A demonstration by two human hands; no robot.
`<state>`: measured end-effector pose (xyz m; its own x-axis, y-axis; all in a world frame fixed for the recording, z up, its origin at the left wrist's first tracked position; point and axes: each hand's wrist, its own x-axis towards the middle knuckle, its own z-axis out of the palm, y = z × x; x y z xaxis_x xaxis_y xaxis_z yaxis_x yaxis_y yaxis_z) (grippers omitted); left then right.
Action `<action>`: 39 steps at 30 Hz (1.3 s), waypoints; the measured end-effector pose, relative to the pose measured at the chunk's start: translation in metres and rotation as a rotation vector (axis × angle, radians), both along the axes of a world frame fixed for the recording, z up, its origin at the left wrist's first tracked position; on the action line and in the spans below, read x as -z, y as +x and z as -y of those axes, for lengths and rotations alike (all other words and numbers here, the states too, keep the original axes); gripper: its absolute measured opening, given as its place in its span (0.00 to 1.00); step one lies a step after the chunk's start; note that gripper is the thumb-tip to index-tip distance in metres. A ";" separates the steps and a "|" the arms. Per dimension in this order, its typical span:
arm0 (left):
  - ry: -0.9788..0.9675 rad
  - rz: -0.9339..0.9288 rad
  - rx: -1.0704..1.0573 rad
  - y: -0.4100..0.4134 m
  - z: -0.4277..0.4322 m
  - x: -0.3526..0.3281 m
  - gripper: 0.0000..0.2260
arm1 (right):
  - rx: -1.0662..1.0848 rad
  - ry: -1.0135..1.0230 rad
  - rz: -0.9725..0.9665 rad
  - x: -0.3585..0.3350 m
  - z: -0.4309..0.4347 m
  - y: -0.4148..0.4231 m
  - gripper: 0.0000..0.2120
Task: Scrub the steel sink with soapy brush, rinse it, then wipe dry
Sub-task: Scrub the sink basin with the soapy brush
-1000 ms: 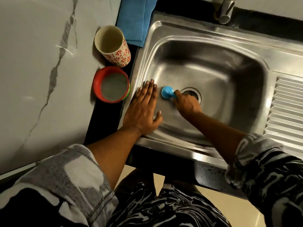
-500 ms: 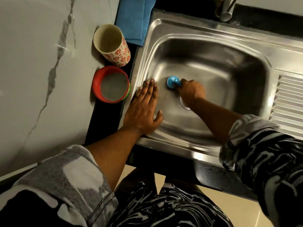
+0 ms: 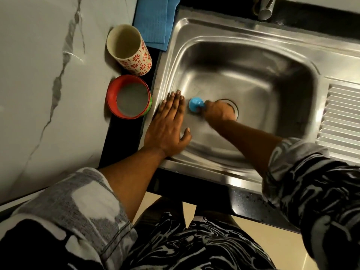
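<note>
The steel sink (image 3: 272, 61) fills the upper right of the head view. My right hand (image 3: 219, 112) is down in the basin beside the drain (image 3: 234, 106) and grips a brush with a round blue end (image 3: 195, 105); the bristles are hidden under the hand. My left hand (image 3: 168, 125) lies flat with straight fingers on the sink's left rim, its thumb over the inner edge, just left of the brush. A red bowl (image 3: 128, 96) of cloudy liquid stands on the counter left of the sink.
A cream cup with red flowers (image 3: 129, 49) stands behind the bowl. A folded blue cloth (image 3: 155, 20) lies at the sink's back left corner. The tap spout (image 3: 265, 8) hangs over the back rim. A ribbed drainboard (image 3: 342, 117) adjoins the basin on the right.
My right hand pushed the brush toward the back of the basin, then drew it back to beside the drain. My left hand stayed flat on the rim.
</note>
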<state>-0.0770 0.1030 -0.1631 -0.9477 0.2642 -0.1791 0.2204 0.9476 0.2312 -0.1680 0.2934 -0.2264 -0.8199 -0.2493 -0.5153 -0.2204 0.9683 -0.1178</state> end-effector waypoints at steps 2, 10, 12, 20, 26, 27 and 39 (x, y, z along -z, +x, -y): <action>-0.016 -0.005 -0.001 0.000 -0.001 -0.001 0.43 | -0.198 -0.004 0.089 -0.006 0.004 0.040 0.17; -0.007 -0.013 -0.003 0.001 0.000 -0.001 0.43 | -0.020 0.057 -0.014 0.012 -0.039 0.005 0.15; -0.009 -0.018 -0.003 0.001 -0.001 -0.001 0.43 | 0.003 0.030 -0.029 0.011 -0.015 -0.003 0.15; -0.032 -0.026 0.005 0.002 0.000 0.000 0.43 | -0.282 0.019 0.143 0.000 -0.030 0.057 0.16; -0.008 -0.022 -0.004 0.001 0.000 0.000 0.43 | -0.013 0.016 -0.024 0.012 -0.006 0.002 0.15; -0.006 -0.018 -0.004 0.001 0.000 0.000 0.43 | -0.019 -0.001 -0.012 0.010 0.002 0.007 0.16; -0.012 -0.013 -0.009 0.001 -0.001 0.001 0.43 | 0.052 0.046 -0.055 0.002 -0.027 -0.026 0.16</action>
